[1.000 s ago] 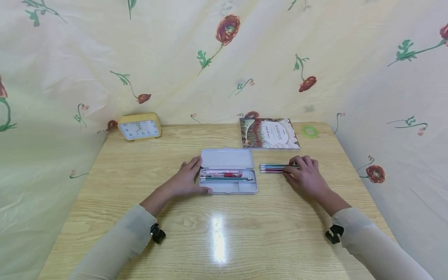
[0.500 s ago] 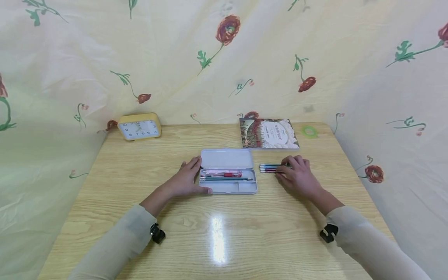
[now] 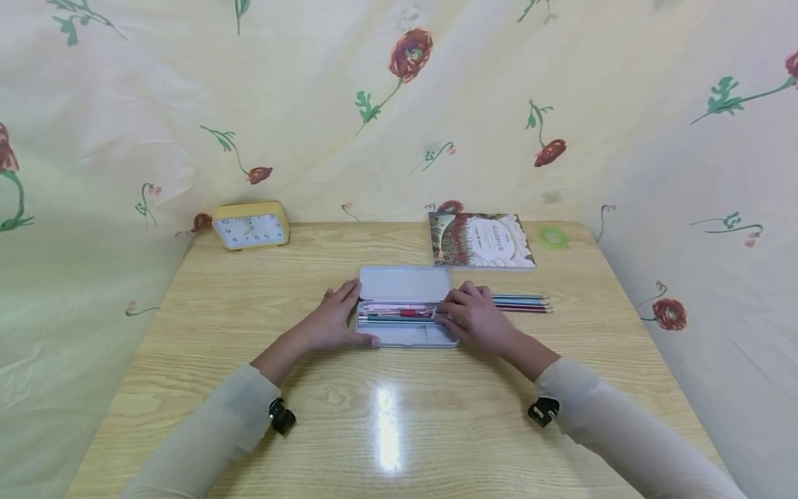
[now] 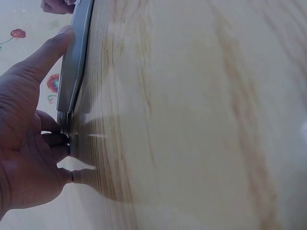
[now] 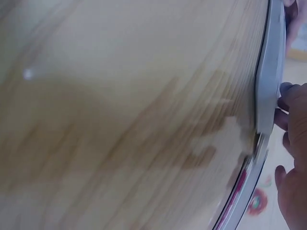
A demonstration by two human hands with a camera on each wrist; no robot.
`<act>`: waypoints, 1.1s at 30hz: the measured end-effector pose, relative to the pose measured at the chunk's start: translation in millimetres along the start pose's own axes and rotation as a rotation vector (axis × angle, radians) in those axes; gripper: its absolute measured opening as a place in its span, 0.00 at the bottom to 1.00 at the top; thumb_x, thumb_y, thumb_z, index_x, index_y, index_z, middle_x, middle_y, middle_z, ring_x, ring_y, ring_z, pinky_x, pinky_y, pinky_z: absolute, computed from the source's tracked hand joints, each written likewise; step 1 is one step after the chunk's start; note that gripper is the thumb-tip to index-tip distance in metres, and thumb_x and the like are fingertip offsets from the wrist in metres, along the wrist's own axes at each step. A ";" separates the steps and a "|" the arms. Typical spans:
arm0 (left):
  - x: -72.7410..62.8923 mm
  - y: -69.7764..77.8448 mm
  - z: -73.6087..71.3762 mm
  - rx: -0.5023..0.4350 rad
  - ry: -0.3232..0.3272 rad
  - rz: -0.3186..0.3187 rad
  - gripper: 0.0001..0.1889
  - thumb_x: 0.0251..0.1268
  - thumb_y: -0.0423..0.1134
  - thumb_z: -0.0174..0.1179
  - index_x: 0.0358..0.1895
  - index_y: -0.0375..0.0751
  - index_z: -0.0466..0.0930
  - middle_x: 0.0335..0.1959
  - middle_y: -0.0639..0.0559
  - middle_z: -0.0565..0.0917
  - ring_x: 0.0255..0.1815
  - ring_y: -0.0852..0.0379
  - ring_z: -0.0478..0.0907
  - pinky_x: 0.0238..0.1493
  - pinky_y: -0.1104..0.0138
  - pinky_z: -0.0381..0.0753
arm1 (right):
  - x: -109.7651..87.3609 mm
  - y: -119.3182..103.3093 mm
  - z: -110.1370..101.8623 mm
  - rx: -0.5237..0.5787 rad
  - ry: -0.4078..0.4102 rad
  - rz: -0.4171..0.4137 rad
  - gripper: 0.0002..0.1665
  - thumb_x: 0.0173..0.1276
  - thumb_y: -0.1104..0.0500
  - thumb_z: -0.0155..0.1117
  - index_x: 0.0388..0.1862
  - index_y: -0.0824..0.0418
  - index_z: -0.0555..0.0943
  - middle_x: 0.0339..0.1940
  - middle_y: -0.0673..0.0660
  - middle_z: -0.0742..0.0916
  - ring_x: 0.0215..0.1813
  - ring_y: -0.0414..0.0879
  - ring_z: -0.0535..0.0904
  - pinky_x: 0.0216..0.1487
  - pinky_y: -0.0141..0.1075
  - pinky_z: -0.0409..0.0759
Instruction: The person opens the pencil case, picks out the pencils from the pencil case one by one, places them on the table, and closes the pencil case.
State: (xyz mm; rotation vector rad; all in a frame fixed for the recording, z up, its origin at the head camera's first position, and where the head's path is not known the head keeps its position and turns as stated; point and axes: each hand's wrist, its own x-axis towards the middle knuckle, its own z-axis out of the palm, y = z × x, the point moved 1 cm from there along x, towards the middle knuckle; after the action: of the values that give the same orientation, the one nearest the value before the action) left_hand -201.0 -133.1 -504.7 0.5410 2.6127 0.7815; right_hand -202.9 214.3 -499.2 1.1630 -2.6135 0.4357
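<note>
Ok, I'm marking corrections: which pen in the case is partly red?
The part-red pen between the pale pink pen and a green pencil; only it shows bright red.

There are two hands, one left hand (image 3: 333, 322) and one right hand (image 3: 479, 319), with two sleeves (image 3: 206, 430) and two black wrist devices (image 3: 282, 417). One worktop (image 3: 312, 430) carries one pencil case (image 3: 399, 335), one clock (image 3: 251, 227), one book (image 3: 482, 240) and one green ring (image 3: 553, 245). Two pens show in the case: one pink pen (image 3: 393, 306), one red pen (image 3: 414, 313). At least one green pencil (image 3: 395, 320) lies with them. Outside are at least three loose pencils (image 3: 520, 305), too close together for an exact count.
</note>
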 end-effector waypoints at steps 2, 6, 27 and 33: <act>0.5 -1.1 0.7 0.005 0.000 -0.001 0.75 0.58 0.75 0.76 0.92 0.38 0.36 0.95 0.42 0.38 0.96 0.42 0.35 0.94 0.43 0.31 | 4.0 -4.4 2.1 -0.006 -0.021 -0.005 0.10 0.75 0.53 0.78 0.51 0.54 0.95 0.46 0.51 0.92 0.48 0.49 0.75 0.49 0.49 0.70; 1.1 -1.5 0.6 0.010 0.001 0.002 0.75 0.58 0.75 0.76 0.92 0.37 0.36 0.95 0.42 0.38 0.96 0.42 0.36 0.94 0.43 0.31 | 7.8 -8.4 4.1 0.002 -0.022 -0.014 0.09 0.75 0.54 0.78 0.51 0.53 0.95 0.43 0.49 0.92 0.45 0.48 0.75 0.47 0.48 0.70; -0.9 1.4 -0.7 0.002 -0.005 0.000 0.74 0.59 0.74 0.76 0.92 0.37 0.36 0.95 0.42 0.38 0.96 0.43 0.35 0.94 0.43 0.31 | 31.3 -29.2 15.8 0.151 -0.122 0.107 0.07 0.81 0.53 0.72 0.52 0.51 0.90 0.45 0.48 0.88 0.46 0.45 0.72 0.45 0.41 0.62; 0.5 0.2 -0.1 0.002 0.002 -0.002 0.75 0.58 0.75 0.75 0.92 0.37 0.37 0.95 0.42 0.39 0.96 0.43 0.36 0.95 0.44 0.31 | 39.2 -35.5 18.5 0.137 -0.129 0.096 0.07 0.81 0.53 0.72 0.52 0.51 0.91 0.46 0.50 0.87 0.46 0.46 0.71 0.46 0.41 0.64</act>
State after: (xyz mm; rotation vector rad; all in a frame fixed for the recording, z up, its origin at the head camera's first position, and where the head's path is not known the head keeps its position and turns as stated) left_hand -201.4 -132.8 -504.5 0.5384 2.6163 0.7792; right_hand -203.6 158.3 -496.9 1.1456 -2.7984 0.5857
